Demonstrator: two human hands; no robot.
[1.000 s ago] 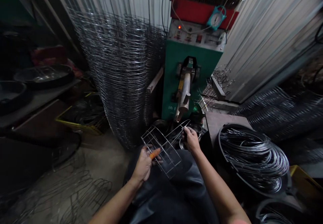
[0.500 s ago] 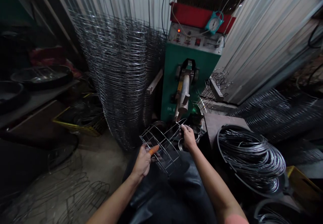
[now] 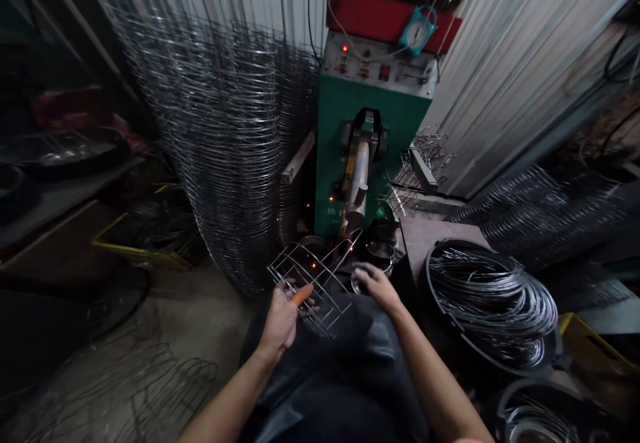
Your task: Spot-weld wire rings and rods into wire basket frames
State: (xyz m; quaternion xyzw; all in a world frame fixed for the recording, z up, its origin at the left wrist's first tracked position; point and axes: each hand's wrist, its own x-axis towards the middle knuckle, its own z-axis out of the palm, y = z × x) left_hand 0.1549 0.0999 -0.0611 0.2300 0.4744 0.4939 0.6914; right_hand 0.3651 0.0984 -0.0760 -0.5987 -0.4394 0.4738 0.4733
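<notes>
Where the wire rack [image 3: 325,290] is: lower centre of the frame, tilted above the lap [image 3: 345,376], its far end reaching up to the low tip of a metal arm [image 3: 359,170]; whether they touch, I cannot tell.
Left hand [image 3: 281,320]: lower half, left of centre, its grip clamped on the rack's left edge; an orange finger cover [image 3: 303,294] lies across the wires.
Right hand [image 3: 379,286]: lower half, right of centre, near the rack but apart from it, its grip loose with fingers parted.
Sparks [image 3: 313,265]: small orange specks around the rack and the machine's foot.
Green machine [image 3: 335,120]: upper centre, the arm slanting down from its front, a red light [image 3: 345,48] lit on top.
Turquoise dial [image 3: 417,33]: upper right, against a red bar [image 3: 370,13].
Wire hoops [image 3: 225,130]: upper left, in tall stacks.
Black tub [image 3: 454,327]: lower right, holding looped wire [image 3: 515,300].
Yellow crate [image 3: 145,252]: left side, partly in shadow.
</notes>
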